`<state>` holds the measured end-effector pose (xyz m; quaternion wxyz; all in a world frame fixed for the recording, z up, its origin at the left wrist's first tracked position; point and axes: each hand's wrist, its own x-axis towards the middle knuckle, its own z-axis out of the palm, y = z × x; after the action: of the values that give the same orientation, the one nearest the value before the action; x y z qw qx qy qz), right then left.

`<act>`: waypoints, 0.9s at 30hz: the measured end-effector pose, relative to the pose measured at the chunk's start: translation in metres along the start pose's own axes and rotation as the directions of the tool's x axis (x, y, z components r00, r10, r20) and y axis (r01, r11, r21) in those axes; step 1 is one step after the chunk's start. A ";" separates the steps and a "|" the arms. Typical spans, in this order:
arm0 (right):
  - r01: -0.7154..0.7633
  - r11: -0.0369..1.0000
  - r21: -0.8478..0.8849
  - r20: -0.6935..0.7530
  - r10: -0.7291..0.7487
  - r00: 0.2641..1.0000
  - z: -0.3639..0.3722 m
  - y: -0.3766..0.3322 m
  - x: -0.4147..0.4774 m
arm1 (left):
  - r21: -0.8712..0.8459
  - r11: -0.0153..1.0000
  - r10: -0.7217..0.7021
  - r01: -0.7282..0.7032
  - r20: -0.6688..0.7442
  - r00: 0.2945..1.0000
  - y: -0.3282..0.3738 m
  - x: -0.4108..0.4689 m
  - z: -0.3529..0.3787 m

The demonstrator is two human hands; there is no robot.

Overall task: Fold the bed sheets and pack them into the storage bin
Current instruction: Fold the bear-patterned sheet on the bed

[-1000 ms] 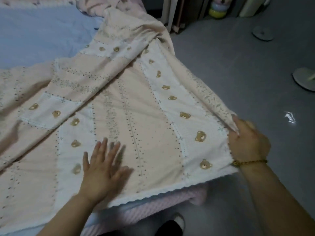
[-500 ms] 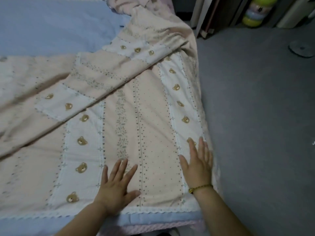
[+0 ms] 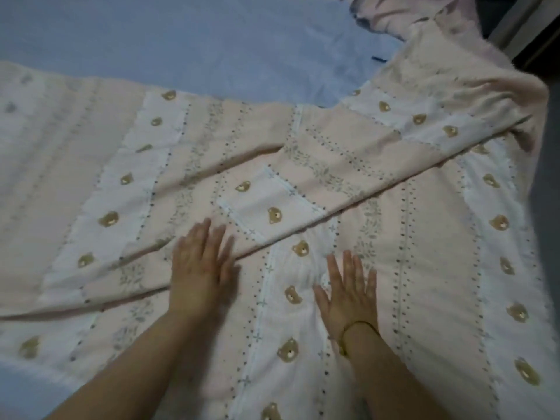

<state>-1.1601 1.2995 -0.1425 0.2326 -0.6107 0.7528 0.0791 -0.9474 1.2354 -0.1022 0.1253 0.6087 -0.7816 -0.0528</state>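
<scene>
Bear-print bed sheet (image 3: 439,253) is lying spread across most of the frame, blue cover (image 3: 181,40) showing upper left, left hand (image 3: 201,262) pressing flat on the sheet's diagonal folded edge at lower centre, right hand (image 3: 348,289) lying flat just right of it, hands apart, fingers straight, gripping nothing.

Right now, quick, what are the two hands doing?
Left hand: open, pressing flat on the pink bear-patterned fabric bed sheet.
Right hand: open, flat on the same sheet.
</scene>
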 end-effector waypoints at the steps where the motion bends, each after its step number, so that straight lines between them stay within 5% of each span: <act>1: -0.006 1.000 -0.009 0.017 0.007 1.000 0.000 -0.002 0.003 | 0.043 0.995 -0.091 0.088 0.071 0.993 -0.015 0.018 -0.005; 4: -0.048 0.999 -0.001 0.098 0.048 0.994 -0.004 -0.006 0.004 | 0.023 0.940 -0.327 0.340 0.348 0.879 -0.041 0.056 -0.015; 6: -0.050 0.999 -0.019 0.109 0.052 0.993 -0.004 -0.006 0.004 | -0.096 0.932 -0.293 0.350 0.370 0.882 -0.043 0.064 -0.019; 8: -0.054 0.998 -0.027 0.102 0.056 0.993 -0.004 -0.007 0.007 | -0.231 0.947 -0.131 0.223 0.357 0.925 -0.033 0.054 -0.027; 10: -0.064 0.998 0.007 0.086 0.064 0.994 -0.010 -0.009 0.006 | -0.312 0.949 0.107 -0.046 0.182 0.978 -0.021 0.030 -0.033; 13: -0.106 0.968 0.227 0.072 0.092 0.993 -0.025 -0.010 -0.006 | -0.253 0.912 0.344 -0.322 0.050 0.938 -0.011 -0.022 -0.032; 14: -0.173 0.875 0.452 0.041 0.174 0.984 -0.039 -0.013 -0.015 | -0.232 0.907 0.376 -0.353 0.067 0.924 -0.011 -0.042 -0.027; 16: -0.211 0.497 0.842 -0.038 0.445 0.895 -0.073 -0.018 -0.031 | -0.163 0.917 0.383 -0.364 0.111 0.917 -0.015 -0.079 -0.013; 18: -0.132 0.336 0.932 -0.111 0.615 0.780 -0.098 -0.019 -0.034 | -0.133 0.942 0.326 -0.309 0.131 0.936 -0.016 -0.103 -0.003; 21: -0.183 0.384 0.905 -0.043 0.511 0.858 -0.107 -0.040 -0.011 | -0.121 0.963 0.253 -0.239 0.121 0.960 -0.007 -0.112 -0.003; 27: -0.363 0.814 0.453 -0.014 0.414 0.910 -0.080 -0.084 0.028 | -0.080 0.954 0.296 -0.289 0.103 0.950 -0.007 -0.112 -0.008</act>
<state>-1.1043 1.2222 -0.0714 0.3010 -0.3787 0.8714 -0.0818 -0.9133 1.3420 -0.1111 0.1063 0.4778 -0.8670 -0.0933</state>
